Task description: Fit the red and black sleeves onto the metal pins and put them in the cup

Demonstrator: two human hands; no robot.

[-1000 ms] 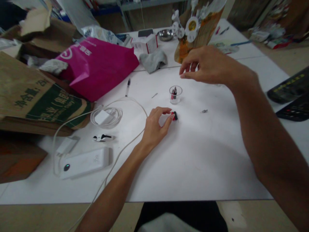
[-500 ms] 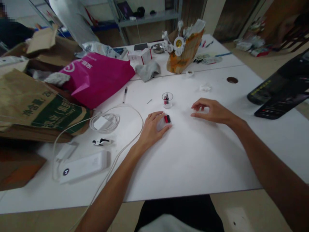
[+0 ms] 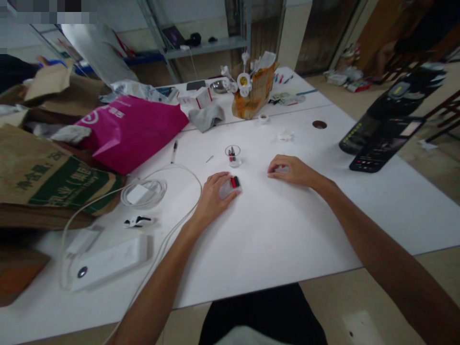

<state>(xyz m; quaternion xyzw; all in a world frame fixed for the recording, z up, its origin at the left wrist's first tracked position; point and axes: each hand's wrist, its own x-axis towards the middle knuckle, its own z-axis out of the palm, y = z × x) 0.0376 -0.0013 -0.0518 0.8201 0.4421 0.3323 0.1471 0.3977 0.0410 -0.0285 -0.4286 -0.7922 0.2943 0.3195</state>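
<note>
My left hand (image 3: 212, 195) rests on the white table, thumb and fingers around a small clear box (image 3: 225, 190). A red and a black piece (image 3: 235, 182) lie side by side at the box's far end. Just beyond stands a clear cup (image 3: 235, 162) with a few small red and dark pieces in it. To the right, my right hand (image 3: 293, 171) is low over the table, its thumb and fingertips brought nearly together. Whatever is between those fingertips, if anything, is too small to make out.
Coiled white cable (image 3: 143, 192), a white power bank (image 3: 109, 262) and a small black-and-white tool (image 3: 138, 221) lie left. Behind are a pen (image 3: 174, 151), magenta bag (image 3: 136, 129) and grey cloth (image 3: 206, 117). A phone (image 3: 386, 143) leans against a dark bottle (image 3: 354, 136) at right.
My right thumb and fingertips have drawn closer together, and that hand has come lower. My left hand stays at the clear box. The whole view has shifted, moving the scene left.
</note>
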